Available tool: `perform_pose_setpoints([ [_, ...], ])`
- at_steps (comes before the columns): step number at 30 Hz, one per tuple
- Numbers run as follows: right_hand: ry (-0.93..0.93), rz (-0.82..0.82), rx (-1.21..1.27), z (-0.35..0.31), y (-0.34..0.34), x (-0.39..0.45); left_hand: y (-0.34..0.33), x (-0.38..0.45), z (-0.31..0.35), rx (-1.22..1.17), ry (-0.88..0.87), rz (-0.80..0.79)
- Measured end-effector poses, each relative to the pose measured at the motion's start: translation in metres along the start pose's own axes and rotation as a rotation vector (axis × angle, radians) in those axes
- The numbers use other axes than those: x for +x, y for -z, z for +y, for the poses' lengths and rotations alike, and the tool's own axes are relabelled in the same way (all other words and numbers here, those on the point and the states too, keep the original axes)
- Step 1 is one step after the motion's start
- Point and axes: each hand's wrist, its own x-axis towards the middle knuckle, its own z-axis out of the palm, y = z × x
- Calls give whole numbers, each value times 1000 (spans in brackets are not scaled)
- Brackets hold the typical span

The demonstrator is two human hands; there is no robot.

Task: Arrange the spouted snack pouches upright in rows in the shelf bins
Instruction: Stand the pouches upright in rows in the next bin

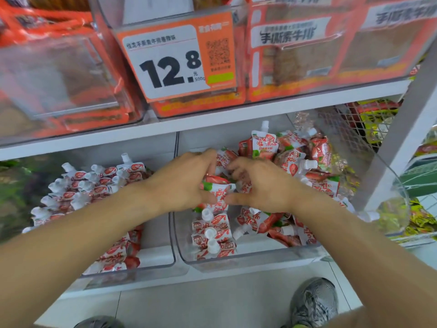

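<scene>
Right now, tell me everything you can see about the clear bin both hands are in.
The right-hand bin is clear, glossy plastic with rounded corners, on the white lower shelf beside a fuller bin. Red-and-white spouted pouches lie jumbled inside it; a few stand in a row at its front left. Both hands, left and right, grip pouches in its middle.

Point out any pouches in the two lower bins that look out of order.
The right bin is messy: behind a short upright row, pouches lie jumbled, spouts pointing every way. The left bin's pouches stand in neat rows.
</scene>
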Motion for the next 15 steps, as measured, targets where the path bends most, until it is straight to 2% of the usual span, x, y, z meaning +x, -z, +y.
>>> perform_pose_setpoints([
  [4, 35, -55, 3, -5, -6, 5, 0, -18, -1, 17, -65, -7],
  [6, 36, -54, -24, -7, -4, 5, 2, -31, -7, 107, -126, 93],
  [8, 43, -14, -39, -8, 0, 4, -2, -47, -12, 151, -109, 214],
  [10, 68, 68, -76, -9, 5, 4, -12, -67, -12, 48, -2, 278],
  [12, 109, 152, -97, -13, 9, 2, -25, -85, -11, -114, 105, 255],
  [15, 144, 108, -125, -21, 8, 3, -40, -92, -11, -208, 110, 274],
])
